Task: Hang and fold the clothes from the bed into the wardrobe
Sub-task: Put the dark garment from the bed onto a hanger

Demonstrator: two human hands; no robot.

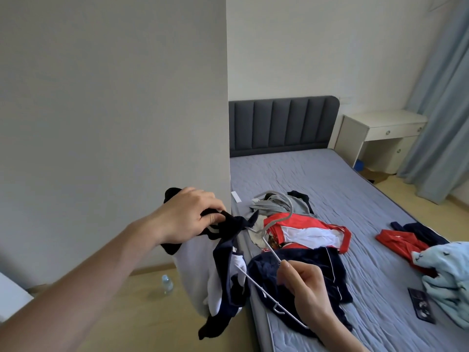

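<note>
Head view, left to right. Far left and upper centre, filled by a tall pale-grey wardrobe side panel (114, 97) that blocks off the near left edge of the bed. Low on the tan floor, a small clear plastic water bottle (167, 284). Left hand (187, 219) raised beside the panel's edge, fingers curled around the bunched dark collar of a navy-and-white garment (223, 270) — hanging limp over the floor, just off the mattress corner. Thin white wire hanger (256, 278) slanting from the garment's neck down to the right hand (302, 280), pinched between thumb and curled fingers above the bed's edge. Under that hand, a dark navy velvety garment (304, 265); behind it, a heap of red, white and grey clothes (299, 227). All spread on the blue-grey quilted mattress (330, 179) with dark padded headboard (281, 123). Further right — a red-and-navy piece (403, 240), a light-blue patterned cloth (446, 273), a dark flat card (421, 306), white bedside desk (380, 135), pale-blue curtain (446, 97).
</note>
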